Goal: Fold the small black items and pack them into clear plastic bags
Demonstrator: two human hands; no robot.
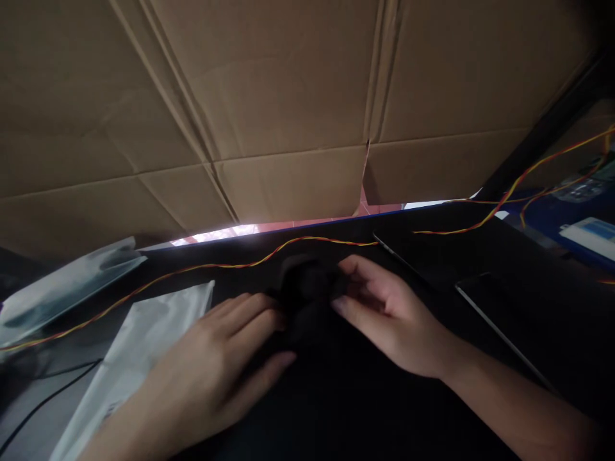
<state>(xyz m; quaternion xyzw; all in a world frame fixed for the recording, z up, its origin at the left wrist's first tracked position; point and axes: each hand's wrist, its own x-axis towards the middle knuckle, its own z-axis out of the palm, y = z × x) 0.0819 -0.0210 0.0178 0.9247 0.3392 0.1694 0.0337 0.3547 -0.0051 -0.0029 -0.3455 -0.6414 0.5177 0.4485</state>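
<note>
i see the left hand [225, 358] lying flat, fingers spread and loose, its fingertips against a small black object [307, 298] on the dark table [365, 410]. the right hand [389, 317] curls around the object's other side, fingers bent on it; whether it truly grips i cannot tell. a twisted red-yellow wire [288, 244] runs behind, a white pouch [139, 339] lies at left, cardboard [288, 96] looms above.

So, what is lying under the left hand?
The left hand rests partly on a white plastic bag and touches a small black object. The dark surface beneath is too dim to read.
</note>
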